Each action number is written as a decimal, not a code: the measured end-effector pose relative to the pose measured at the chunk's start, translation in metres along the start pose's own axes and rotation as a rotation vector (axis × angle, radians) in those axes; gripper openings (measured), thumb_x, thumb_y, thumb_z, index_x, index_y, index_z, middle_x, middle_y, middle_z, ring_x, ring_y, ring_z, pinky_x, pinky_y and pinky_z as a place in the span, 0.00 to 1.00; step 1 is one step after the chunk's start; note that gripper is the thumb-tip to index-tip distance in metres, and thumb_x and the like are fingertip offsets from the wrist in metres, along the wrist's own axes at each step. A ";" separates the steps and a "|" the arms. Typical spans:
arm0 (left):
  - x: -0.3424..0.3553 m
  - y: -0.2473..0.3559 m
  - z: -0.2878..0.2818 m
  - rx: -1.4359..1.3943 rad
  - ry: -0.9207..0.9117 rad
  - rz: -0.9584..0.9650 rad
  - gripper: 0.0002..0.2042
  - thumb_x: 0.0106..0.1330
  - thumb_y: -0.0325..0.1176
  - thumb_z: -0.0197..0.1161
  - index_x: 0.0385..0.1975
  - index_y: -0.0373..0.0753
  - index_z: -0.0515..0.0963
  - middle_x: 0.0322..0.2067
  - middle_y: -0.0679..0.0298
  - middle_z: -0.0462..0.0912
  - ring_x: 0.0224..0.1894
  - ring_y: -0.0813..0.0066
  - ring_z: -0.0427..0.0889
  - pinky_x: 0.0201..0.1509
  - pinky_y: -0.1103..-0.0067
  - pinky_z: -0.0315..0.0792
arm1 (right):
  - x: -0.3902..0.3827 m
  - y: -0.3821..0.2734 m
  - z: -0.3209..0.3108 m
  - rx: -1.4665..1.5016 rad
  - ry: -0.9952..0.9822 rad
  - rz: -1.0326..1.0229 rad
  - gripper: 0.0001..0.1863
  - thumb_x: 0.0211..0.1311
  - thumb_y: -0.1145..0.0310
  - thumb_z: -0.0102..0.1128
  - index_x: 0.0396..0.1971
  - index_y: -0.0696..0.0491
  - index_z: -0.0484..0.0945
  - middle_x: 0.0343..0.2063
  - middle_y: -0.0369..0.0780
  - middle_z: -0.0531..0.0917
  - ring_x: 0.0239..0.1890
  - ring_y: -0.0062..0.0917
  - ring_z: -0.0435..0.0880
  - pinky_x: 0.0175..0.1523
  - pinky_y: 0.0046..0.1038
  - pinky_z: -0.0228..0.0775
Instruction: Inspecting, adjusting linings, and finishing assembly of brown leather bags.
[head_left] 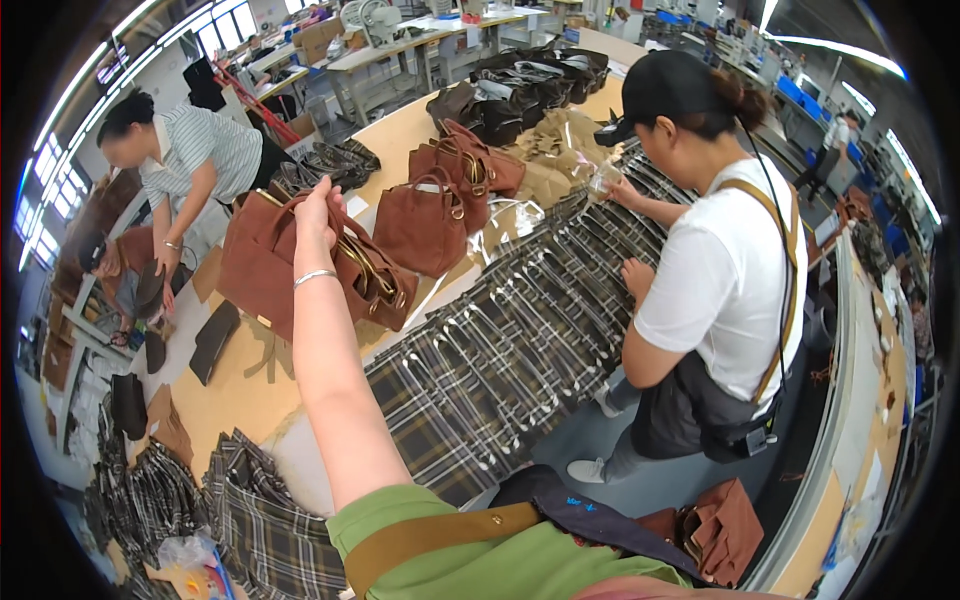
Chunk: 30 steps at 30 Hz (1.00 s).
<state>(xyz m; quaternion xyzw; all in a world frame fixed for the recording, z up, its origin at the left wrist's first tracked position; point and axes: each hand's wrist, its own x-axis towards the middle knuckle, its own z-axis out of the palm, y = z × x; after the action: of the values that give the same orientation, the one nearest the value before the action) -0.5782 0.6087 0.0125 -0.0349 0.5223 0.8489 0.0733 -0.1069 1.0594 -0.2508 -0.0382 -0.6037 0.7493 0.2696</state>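
My left hand [316, 212], with a silver bangle at the wrist, is closed at the top edge of a reddish-brown handbag [262, 262]. The bag tilts over the tan table [235, 395], its shadow falling below it. Gold zippers show along its open top, on the right side. Just beyond it stand two similar brown handbags [420, 228] [478, 172]. Beside my forearm, rows of plaid fabric pieces [500, 345] with white-tipped cords cover the table. My right hand is out of view.
A co-worker in a white T-shirt [705, 265] handles the plaid rows at the right. Two people [205, 150] [125, 265] are at the left. Plaid fabric piles [265, 510], dark flat pieces [213, 342], brown paper [560, 145] and dark bags [530, 85] lie around.
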 end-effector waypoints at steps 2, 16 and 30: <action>0.024 -0.026 0.018 0.136 0.063 -0.041 0.10 0.64 0.37 0.66 0.35 0.36 0.77 0.29 0.63 0.81 0.27 0.75 0.77 0.30 0.75 0.74 | 0.034 0.011 -0.011 -0.139 -0.004 -0.016 0.22 0.63 0.51 0.51 0.49 0.50 0.77 0.50 0.44 0.80 0.51 0.40 0.78 0.57 0.41 0.69; 0.207 -0.273 0.146 0.730 0.161 -0.084 0.39 0.48 0.45 0.76 0.53 0.19 0.71 0.55 0.47 0.75 0.54 0.59 0.77 0.58 0.71 0.70 | 0.146 0.123 -0.116 -0.900 0.097 0.022 0.16 0.64 0.57 0.53 0.44 0.51 0.79 0.49 0.43 0.80 0.49 0.41 0.78 0.54 0.41 0.70; 0.234 -0.247 0.087 0.432 0.112 -0.025 0.11 0.49 0.27 0.67 0.31 0.28 0.78 0.36 0.51 0.83 0.32 0.61 0.84 0.35 0.68 0.78 | 0.137 0.137 -0.116 -0.574 0.018 0.049 0.15 0.66 0.61 0.50 0.47 0.51 0.80 0.53 0.40 0.79 0.56 0.37 0.74 0.59 0.40 0.66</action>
<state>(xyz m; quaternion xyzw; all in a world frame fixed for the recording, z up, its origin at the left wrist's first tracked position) -0.7678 0.8168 -0.1980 -0.0720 0.6948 0.7130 0.0602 -0.2280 1.2064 -0.3725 -0.1340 -0.7876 0.5536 0.2350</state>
